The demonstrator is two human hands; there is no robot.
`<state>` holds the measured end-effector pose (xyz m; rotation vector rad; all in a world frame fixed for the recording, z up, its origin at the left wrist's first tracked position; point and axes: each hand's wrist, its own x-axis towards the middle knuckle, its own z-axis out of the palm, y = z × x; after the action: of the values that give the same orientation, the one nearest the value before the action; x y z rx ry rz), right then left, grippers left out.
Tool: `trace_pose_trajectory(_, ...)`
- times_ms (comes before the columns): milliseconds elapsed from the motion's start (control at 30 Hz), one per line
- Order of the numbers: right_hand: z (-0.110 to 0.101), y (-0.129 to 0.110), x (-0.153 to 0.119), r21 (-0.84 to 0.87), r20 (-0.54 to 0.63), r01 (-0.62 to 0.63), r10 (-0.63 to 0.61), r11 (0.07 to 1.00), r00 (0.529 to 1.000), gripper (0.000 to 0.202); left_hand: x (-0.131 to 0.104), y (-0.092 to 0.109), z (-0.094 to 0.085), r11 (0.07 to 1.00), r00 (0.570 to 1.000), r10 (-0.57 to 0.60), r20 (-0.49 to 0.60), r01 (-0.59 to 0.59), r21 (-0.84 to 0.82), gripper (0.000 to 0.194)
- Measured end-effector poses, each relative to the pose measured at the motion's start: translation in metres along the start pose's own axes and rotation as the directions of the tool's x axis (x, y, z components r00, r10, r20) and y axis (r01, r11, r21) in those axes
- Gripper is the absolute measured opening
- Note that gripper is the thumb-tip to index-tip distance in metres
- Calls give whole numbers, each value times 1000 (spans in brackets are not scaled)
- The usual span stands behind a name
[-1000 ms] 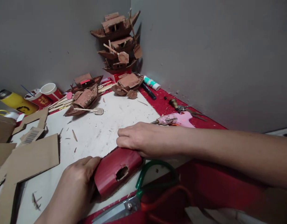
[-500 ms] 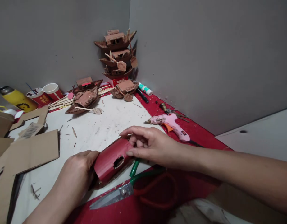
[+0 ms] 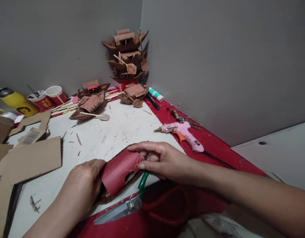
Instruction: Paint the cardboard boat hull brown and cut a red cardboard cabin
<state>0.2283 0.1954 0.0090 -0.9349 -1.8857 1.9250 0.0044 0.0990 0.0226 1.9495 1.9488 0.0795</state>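
A brown cardboard model boat lies on the white board in front of me. Over its middle arches a red paper canopy, with a ragged hole in the side nearer me. My left hand is closed around the boat's left end; its fingertips are hidden behind the hull. My right hand pinches the canopy's right edge, thumb on the near side and index finger along the top. Just below the boat lie scissors with green and red handles, blades pointing left.
A pink glue gun rests on the red cloth at right. Finished model boats are stacked in the corner, others stand nearer. Cut cardboard covers the left. A yellow bottle and two paper cups stand at back left.
The canopy has slid slightly right and turned toward me, so its hole sits lower and partly folded. My right hand has moved a little down with it. My left hand keeps its hold.
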Motion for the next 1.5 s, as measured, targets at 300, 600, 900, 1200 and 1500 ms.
trace_pose_trajectory(300, -6, 10, -10, -245, 24, 154, -152, 957, 988, 51, -8, -3, 6, 989, 986, 134, -94, -127, 77, 23)
trace_pose_trajectory(600, -10, 13, -15, -418, 54, 307, -313, 855, 948, 56, -13, -11, 13, 966, 959, 226, -173, -198, 164, 30)
trace_pose_trajectory(900, -7, 18, -2, -241, -5, 164, -170, 957, 985, 62, -3, 6, 4, 990, 998, -57, -26, 53, -132, 23)
trace_pose_trajectory(1200, -5, 12, -3, -238, 17, 308, -313, 921, 950, 59, -7, 15, -6, 979, 996, -62, -60, 49, -198, 26)
trace_pose_trajectory(1500, -5, 12, 0, -333, 31, 400, -415, 853, 909, 58, -13, 24, -8, 976, 989, -61, -131, 32, -214, 24)
